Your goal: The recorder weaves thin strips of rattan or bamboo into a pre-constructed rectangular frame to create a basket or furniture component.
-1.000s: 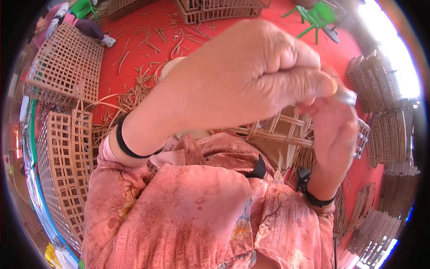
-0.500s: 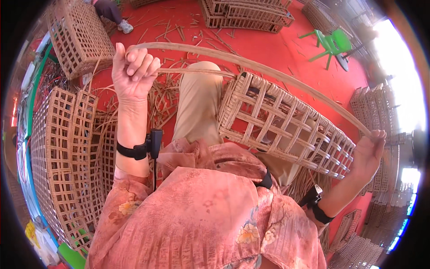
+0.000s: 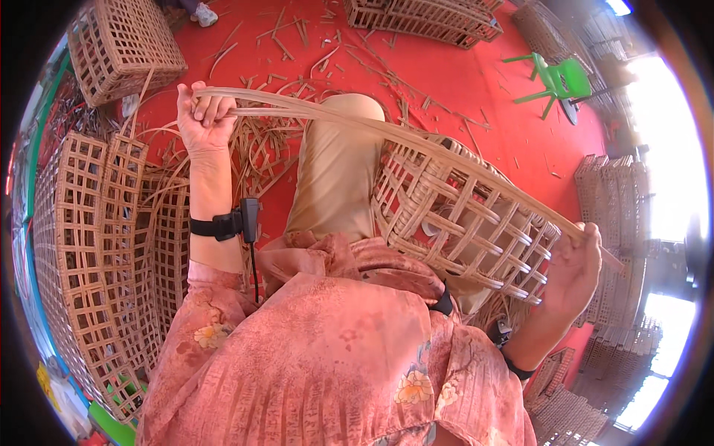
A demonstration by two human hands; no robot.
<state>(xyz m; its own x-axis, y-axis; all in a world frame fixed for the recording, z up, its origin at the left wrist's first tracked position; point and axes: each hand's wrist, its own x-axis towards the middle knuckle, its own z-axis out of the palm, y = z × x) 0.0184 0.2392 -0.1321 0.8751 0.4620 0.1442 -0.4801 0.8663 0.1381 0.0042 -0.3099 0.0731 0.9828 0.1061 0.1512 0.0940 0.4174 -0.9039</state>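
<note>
Head view: I'm counting two hands, one basket on the lap, one green chair (image 3: 563,78), two more baskets up top, left (image 3: 126,44) and middle (image 3: 424,22); baskets at lower left are overlapping, can't count. Left hand (image 3: 206,123) is curling its fingers round one end of a long brown strip (image 3: 424,141); right hand (image 3: 574,271) is pinching it near the other end, a short tail poking out past the fingers. Strip is looking flat, thin, smooth, bowing slightly, running above the left knee (image 3: 353,126) and across the upper side of the lap basket (image 3: 461,219); can't tell whether it's touching. Two strands are showing beside the left hand, joined or separate unclear. Lap basket is sitting tilted, open-weave, brown. Many offcuts (image 3: 271,141) are littering the red floor (image 3: 513,141).
</note>
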